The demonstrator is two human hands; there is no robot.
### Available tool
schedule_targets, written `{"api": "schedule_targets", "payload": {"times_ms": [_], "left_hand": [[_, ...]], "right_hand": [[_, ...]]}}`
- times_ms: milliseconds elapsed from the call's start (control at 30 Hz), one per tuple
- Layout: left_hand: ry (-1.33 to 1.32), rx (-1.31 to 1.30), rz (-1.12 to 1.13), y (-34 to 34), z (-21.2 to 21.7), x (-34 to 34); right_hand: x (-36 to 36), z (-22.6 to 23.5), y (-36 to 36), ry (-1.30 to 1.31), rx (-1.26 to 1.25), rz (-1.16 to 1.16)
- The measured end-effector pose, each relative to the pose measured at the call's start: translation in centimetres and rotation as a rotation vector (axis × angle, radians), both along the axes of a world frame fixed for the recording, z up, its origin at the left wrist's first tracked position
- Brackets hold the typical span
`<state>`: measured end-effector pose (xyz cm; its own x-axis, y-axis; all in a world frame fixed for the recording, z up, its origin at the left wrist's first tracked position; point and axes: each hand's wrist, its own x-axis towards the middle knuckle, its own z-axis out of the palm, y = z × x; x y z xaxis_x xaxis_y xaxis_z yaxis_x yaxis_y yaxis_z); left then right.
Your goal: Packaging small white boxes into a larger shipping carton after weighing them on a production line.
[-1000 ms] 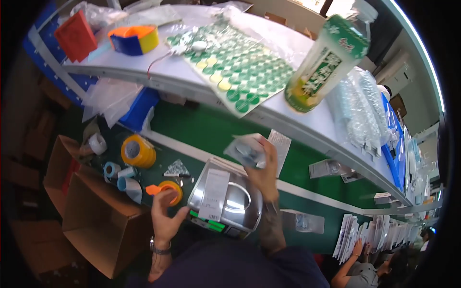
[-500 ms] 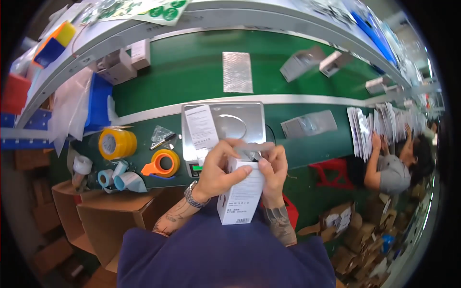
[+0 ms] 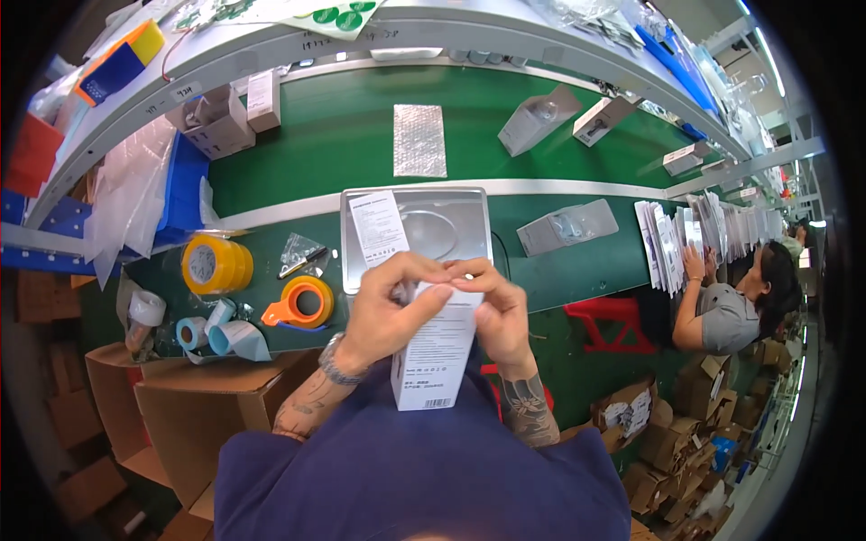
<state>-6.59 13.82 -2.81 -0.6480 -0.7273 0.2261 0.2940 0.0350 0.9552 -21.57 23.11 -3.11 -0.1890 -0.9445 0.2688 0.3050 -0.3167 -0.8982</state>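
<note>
On the green conveyor belt (image 3: 343,144), a flat silver foil pouch (image 3: 442,225) with a white paper leaflet (image 3: 379,227) lies at the near edge. Held upright before it is a tall white printed carton (image 3: 433,361); left hand (image 3: 388,311) and right hand (image 3: 496,316) pinch its top flap, seemingly not yet closed.

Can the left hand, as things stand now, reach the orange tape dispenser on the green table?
Probably yes: the orange tape dispenser lies just left of the left hand, with nothing between them. But that hand now grips the white printed carton, so it must let go first.
</note>
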Motion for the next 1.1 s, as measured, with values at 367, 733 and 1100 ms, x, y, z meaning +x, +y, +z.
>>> {"api": "schedule_targets", "payload": {"times_ms": [367,733,1100], "left_hand": [[-0.570,-0.386,0.349,-2.5,-4.2,1.4],[-0.930,-0.493,0.429,-2.7,-5.9,-0.9],[-0.198,-0.187,0.206,0.4,0.7,-4.3]], "right_hand": [[-7.1,-5.3,-6.0,-0.057,0.381,-0.260],[-13.3,-9.5,-0.4,0.806,0.624,-1.595],[-11.6,1.8,2.5,0.851,0.413,-0.418]]}}
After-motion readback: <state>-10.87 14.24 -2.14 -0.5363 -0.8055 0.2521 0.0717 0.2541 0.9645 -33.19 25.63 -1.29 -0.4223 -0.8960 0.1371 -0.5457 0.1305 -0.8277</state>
